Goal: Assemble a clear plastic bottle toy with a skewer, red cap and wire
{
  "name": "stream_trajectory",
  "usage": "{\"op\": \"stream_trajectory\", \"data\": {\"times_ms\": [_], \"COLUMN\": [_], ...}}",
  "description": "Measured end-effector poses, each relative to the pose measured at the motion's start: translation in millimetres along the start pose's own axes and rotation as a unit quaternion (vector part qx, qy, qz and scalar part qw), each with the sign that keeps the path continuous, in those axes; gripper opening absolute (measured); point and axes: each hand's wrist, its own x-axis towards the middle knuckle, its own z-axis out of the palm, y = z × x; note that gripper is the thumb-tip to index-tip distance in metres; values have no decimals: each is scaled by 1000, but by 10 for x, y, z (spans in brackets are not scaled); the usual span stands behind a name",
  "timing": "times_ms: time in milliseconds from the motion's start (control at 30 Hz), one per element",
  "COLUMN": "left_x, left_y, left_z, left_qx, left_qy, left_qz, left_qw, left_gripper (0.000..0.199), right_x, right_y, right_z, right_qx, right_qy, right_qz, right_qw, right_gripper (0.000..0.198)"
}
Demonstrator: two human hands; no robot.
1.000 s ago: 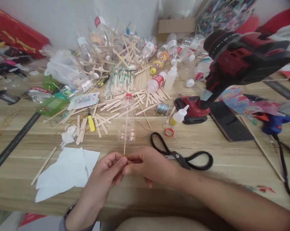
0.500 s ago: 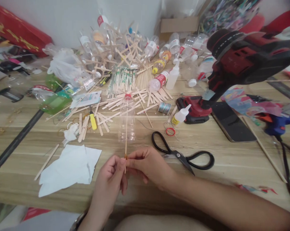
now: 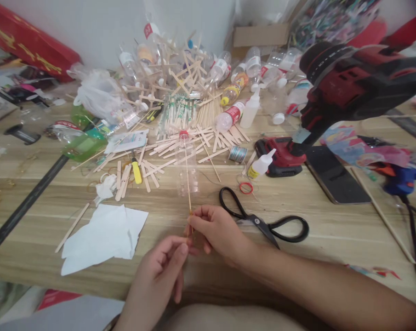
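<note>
A clear plastic bottle (image 3: 191, 177) with a red cap lies on the table, cap pointing away from me. A thin wooden stick (image 3: 188, 184) runs along it toward me, and my right hand (image 3: 216, 230) pinches the near end. Around that end is a small orange rubber band (image 3: 190, 214). My left hand (image 3: 162, 266), lower and to the left, closes thumb and forefinger on what looks like a strand of this band. Fingers partly hide the band. Black-handled scissors (image 3: 258, 221) lie just right of my right hand.
White paper (image 3: 102, 239) lies at the left. Loose craft sticks (image 3: 152, 168), a yellow-handled tool (image 3: 136, 171), a glue bottle (image 3: 261, 165) and a thread spool (image 3: 237, 154) surround the bottle. A red and black drill (image 3: 352, 82) stands at right beside a phone (image 3: 337, 174). Several bottles fill the back.
My left hand has moved down and away from the stick, drawing the orange strand out. The right hand stays on the stick's near end, which has shifted slightly right and away from me.
</note>
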Motion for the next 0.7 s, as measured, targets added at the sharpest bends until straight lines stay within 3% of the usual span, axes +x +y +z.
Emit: {"op": "stream_trajectory", "data": {"times_ms": [200, 300, 400, 500, 633, 700], "left_x": [155, 284, 386, 483, 648, 733], "left_y": [91, 157, 241, 346, 514, 589], "left_z": [-202, -279, -315, -347, -425, -471], "left_qx": [-65, 56, 181, 237, 291, 270], "left_qy": [113, 152, 149, 87, -77, -159], "left_qz": [74, 118, 131, 124, 84, 52], "left_qw": [989, 980, 963, 960, 950, 948], "left_gripper": [31, 22, 24, 24, 25, 25], "right_x": [-25, -39, -30, -13, -16, -34], "right_y": [5, 15, 44, 82, 118, 116], "right_z": [40, 64, 61, 45, 42, 52], "right_qx": [21, 57, 91, 103, 104, 109], "right_qy": [-4, 5, 3, -9, -29, -37], "right_qz": [-1, -3, -3, -12, -24, -24], "right_qw": [1000, 998, 996, 995, 994, 993], "right_gripper": [16, 13, 14, 18, 28, 34]}}
